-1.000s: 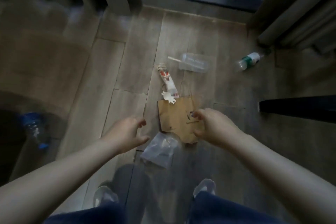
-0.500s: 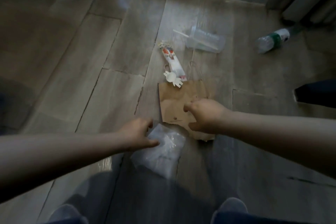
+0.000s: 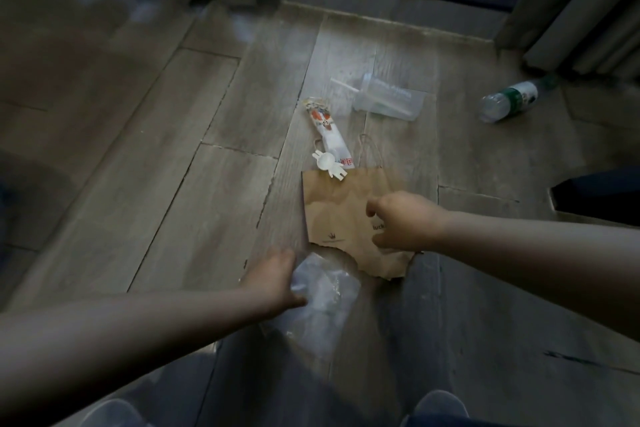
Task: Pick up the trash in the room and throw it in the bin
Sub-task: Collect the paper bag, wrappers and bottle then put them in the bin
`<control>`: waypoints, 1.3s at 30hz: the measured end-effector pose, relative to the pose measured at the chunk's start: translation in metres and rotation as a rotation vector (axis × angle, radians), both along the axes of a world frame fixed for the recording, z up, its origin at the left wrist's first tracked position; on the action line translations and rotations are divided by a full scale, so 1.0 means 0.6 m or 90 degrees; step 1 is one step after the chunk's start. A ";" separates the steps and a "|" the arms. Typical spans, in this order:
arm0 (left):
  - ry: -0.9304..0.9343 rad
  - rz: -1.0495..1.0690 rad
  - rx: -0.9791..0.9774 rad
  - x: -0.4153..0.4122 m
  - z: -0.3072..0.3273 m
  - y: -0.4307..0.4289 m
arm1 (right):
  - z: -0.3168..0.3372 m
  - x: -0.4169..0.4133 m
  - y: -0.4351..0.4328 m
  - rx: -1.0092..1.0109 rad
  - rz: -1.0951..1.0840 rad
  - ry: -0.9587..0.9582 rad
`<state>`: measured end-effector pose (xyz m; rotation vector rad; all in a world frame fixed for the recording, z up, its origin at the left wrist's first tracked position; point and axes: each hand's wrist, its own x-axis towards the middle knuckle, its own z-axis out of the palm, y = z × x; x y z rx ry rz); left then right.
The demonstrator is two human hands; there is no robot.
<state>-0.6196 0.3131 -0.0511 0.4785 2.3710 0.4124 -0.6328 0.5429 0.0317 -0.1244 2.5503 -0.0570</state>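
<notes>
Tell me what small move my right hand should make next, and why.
Probably close the right hand on the brown paper bag and lift it. That hand is curled right over the bag, which lies flat on the wooden floor, while the left hand seems to grip the crumpled clear plastic bag.

The flat paper carrier bag point(image 3: 339, 215) is kraft brown, with a small dark crown mark and dark lettering. The crinkled plastic bag point(image 3: 325, 298) is clear, whitish. The long snack wrapper point(image 3: 330, 132) is white, printed red and orange; the rabbit-shaped figure point(image 3: 329, 165) plain white. The clear plastic bottle point(image 3: 509, 100) wears a green-and-white label.
</notes>
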 end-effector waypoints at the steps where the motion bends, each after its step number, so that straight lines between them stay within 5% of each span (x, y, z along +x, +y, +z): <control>1: 0.005 -0.005 -0.009 0.002 -0.003 0.000 | -0.005 0.004 0.002 0.003 -0.001 -0.011; 6: 0.008 0.029 0.022 0.008 -0.016 0.000 | -0.017 0.009 0.020 0.022 -0.007 -0.031; 10: -0.126 0.134 0.052 -0.004 -0.014 0.005 | -0.019 0.002 0.034 0.023 -0.034 -0.027; 14: -0.159 0.066 0.094 -0.041 0.006 0.009 | -0.028 -0.004 0.054 0.015 -0.061 -0.031; 23: -0.104 0.235 0.226 -0.130 0.004 0.048 | -0.037 -0.045 0.088 -0.007 -0.130 -0.011; 39: -0.009 0.422 0.134 -0.202 -0.023 0.146 | -0.070 -0.073 0.107 -0.252 -0.481 -0.079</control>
